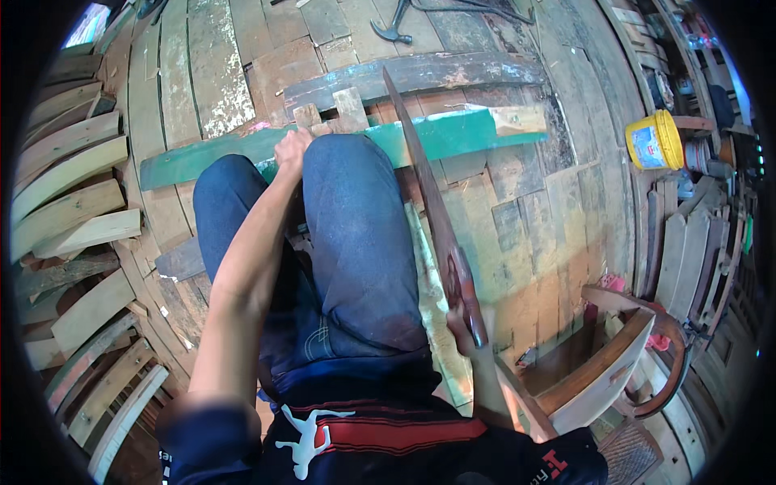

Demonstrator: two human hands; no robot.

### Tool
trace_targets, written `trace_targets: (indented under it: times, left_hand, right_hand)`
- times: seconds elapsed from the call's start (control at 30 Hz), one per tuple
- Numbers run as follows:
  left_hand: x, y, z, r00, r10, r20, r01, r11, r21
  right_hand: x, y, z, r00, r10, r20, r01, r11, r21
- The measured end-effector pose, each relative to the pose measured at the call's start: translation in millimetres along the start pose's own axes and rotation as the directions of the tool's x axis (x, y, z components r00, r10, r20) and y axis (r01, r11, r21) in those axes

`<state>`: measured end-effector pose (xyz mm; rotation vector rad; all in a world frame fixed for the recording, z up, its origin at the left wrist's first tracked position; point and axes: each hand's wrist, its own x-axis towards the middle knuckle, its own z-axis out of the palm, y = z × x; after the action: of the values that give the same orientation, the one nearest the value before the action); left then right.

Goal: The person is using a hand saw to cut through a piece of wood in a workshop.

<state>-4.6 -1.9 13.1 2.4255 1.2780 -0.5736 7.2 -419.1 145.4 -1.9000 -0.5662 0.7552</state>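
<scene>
A long green-painted plank (453, 132) lies crosswise before my knees, with bare wood at its right end. My left hand (293, 150) is closed on the plank's near edge, beside a small wooden block (349, 110) on its far side. My right hand (467, 330), low at my right thigh, is wrapped round the handle of a long handsaw (427, 174). The saw's narrow brown blade slants away to the upper left, across the green plank, and its tip reaches a dark weathered plank (485, 71) behind. Whether its teeth are cutting into the wood cannot be told.
A claw hammer (393, 32) lies on the board floor at the far side. Curved planks (77, 210) are stacked along the left. To the right stand a yellow bucket (653, 141) and more boards (687, 250). A wooden frame (594, 368) sits close by my right arm.
</scene>
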Motion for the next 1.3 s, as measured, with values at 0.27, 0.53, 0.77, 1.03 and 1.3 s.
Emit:
trace_targets:
  times: [0.27, 0.53, 0.77, 1.03, 1.3]
  left_hand:
    - [9, -8, 12, 1.0, 0.014, -0.008, -0.015, 0.999, -0.036]
    - [7, -9, 9, 0.999, -0.043, 0.022, 0.044, 0.999, -0.015]
    - [17, -2, 30, 0.999, 0.036, -0.018, -0.036, 0.999, -0.01]
    - [-2, 9, 0, 1.0, -0.015, 0.019, 0.016, 0.999, -0.047]
    - [10, -10, 14, 1.0, -0.009, -0.016, 0.008, 0.999, -0.051]
  right_hand:
    - [155, 6, 45, 0.99, -0.063, -0.128, 0.092, 0.968, 0.235]
    - [-13, -10, 2, 0.997, -0.079, 0.024, 0.08, 0.996, -0.03]
    - [123, 32, 41, 0.992, -0.047, -0.118, 0.076, 0.963, 0.258]
    - [-20, 22, -6, 0.999, 0.018, -0.03, -0.016, 0.997, 0.07]
    - [134, 21, 45, 0.981, -0.186, -0.061, 0.194, 0.967, 0.166]
